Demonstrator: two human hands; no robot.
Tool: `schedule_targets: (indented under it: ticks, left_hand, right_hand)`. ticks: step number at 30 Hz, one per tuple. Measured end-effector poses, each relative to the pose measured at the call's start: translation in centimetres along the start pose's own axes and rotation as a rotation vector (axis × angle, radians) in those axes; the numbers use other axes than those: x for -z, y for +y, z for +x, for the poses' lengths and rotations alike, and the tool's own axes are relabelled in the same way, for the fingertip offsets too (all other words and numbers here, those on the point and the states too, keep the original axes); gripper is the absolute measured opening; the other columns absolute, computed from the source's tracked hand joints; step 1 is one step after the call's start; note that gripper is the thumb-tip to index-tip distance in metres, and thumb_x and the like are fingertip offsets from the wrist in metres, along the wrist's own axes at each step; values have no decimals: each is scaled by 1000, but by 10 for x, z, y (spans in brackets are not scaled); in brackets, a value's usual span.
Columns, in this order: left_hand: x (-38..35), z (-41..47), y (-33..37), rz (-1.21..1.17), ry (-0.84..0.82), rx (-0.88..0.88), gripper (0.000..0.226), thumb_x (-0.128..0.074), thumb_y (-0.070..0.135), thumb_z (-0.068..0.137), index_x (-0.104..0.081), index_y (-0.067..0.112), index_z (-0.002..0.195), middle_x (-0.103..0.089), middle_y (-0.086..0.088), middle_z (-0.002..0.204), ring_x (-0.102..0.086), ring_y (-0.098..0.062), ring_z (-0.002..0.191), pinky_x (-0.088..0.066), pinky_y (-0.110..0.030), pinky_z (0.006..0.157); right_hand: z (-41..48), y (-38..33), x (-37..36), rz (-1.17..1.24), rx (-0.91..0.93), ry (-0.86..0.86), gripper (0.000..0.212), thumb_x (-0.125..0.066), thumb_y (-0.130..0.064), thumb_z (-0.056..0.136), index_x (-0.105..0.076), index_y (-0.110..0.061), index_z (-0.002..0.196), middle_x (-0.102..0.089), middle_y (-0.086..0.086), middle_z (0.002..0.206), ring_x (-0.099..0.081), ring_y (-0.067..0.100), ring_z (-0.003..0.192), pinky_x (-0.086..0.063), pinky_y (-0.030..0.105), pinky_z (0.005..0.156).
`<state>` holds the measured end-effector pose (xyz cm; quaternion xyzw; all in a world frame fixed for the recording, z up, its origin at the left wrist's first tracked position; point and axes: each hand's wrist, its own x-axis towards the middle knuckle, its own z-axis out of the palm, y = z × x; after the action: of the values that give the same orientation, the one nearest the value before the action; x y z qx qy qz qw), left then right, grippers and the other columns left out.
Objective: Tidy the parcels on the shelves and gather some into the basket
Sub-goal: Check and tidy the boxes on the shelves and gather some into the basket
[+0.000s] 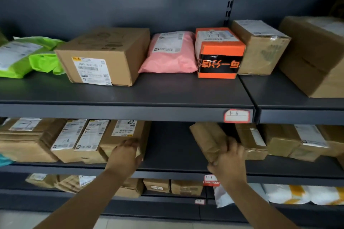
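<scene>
On the middle shelf [167, 167] my left hand [126, 154] grips the front right corner of a brown cardboard box [126, 135] that stands last in a row of labelled boxes. My right hand [229, 160] grips the lower end of a brown paper-wrapped parcel [208, 139], which leans tilted with its top toward the left. A dark gap of bare shelf lies between the two parcels. No basket is in view.
The top shelf [130, 111] carries a green mailer [22, 57], a large box [104, 55], a pink mailer [171, 52], an orange-and-black box [219, 57] and more boxes [260, 46] to the right. The lower shelf holds small boxes [156, 185] and white-and-yellow bags [286, 193].
</scene>
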<state>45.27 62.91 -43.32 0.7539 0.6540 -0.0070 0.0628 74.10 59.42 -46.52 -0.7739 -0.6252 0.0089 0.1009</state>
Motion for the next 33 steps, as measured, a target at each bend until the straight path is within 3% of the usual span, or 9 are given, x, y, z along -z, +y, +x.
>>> schedule_targets:
  ticks: [2, 6, 9, 11, 14, 18, 23, 30, 33]
  left_hand:
    - [0, 3, -4, -46, 12, -21, 53, -51, 34, 94, -39, 19, 142, -42, 3, 145, -38, -15, 132, -30, -23, 108]
    - [-1, 7, -13, -86, 6, -65, 52, -50, 31, 95, -37, 17, 143, -43, 1, 144, -38, -16, 132, -30, -22, 108]
    - [-3, 11, -19, -107, -3, -74, 47, -49, 31, 95, -42, 20, 139, -47, 1, 140, -41, -17, 129, -36, -25, 105]
    - [-3, 13, -22, -114, 13, -77, 42, -49, 31, 95, -47, 20, 135, -50, 2, 137, -44, -17, 125, -38, -25, 103]
    - [-6, 13, -23, -133, 69, -94, 40, -48, 29, 95, -48, 21, 135, -50, 3, 136, -43, -17, 125, -36, -23, 100]
    - [-9, 14, -26, -155, 104, -103, 42, -49, 28, 94, -48, 21, 136, -48, 3, 139, -40, -17, 129, -33, -23, 104]
    - [-8, 13, -28, -161, 123, -150, 44, -49, 26, 94, -46, 22, 138, -46, 4, 141, -39, -15, 129, -32, -22, 105]
    - [-11, 12, -27, -80, 107, -193, 43, -50, 30, 94, -48, 18, 135, -47, 2, 139, -40, -17, 129, -37, -26, 104]
    - [-8, 12, -21, -14, 127, -229, 38, -71, 30, 80, -66, 12, 113, -63, -3, 115, -57, -25, 109, -50, -34, 88]
  right_hand:
    - [-3, -22, -7, -39, 133, 51, 98, -92, -24, 27, -59, 0, 116, -54, 21, 110, -44, 35, 91, -54, 46, 70]
    - [-15, -71, -22, -41, 347, 65, 110, -90, -14, 21, -47, -8, 122, -61, 17, 106, -54, 32, 86, -56, 43, 68]
    - [-24, -95, -33, 19, 431, -25, 111, -91, -23, 27, -43, -15, 127, -63, 6, 110, -62, 24, 89, -58, 37, 72]
    - [-24, -101, -36, 71, 409, -60, 102, -91, -32, 40, -44, -16, 130, -63, 2, 115, -61, 22, 96, -59, 33, 73]
    - [-15, -100, -32, 199, 263, -41, 72, -79, -33, 72, -49, -12, 134, -55, 8, 129, -53, 29, 113, -55, 41, 85]
    - [8, -86, -26, 362, -93, -113, 56, -46, -35, 97, -28, -19, 148, -21, 10, 154, -28, 32, 134, -38, 44, 104]
    - [14, -96, -30, 441, -160, -281, 50, -38, -38, 100, -26, -26, 147, -32, 7, 135, -50, 24, 112, -45, 27, 81]
    - [-2, -134, -35, 506, -116, -314, 54, -44, -41, 97, -26, -33, 147, -27, 2, 132, -45, 20, 117, -44, 30, 99]
    - [-2, -124, -20, 561, -86, -331, 55, -45, -37, 98, -24, -31, 148, -25, 2, 137, -46, 19, 119, -39, 28, 105]
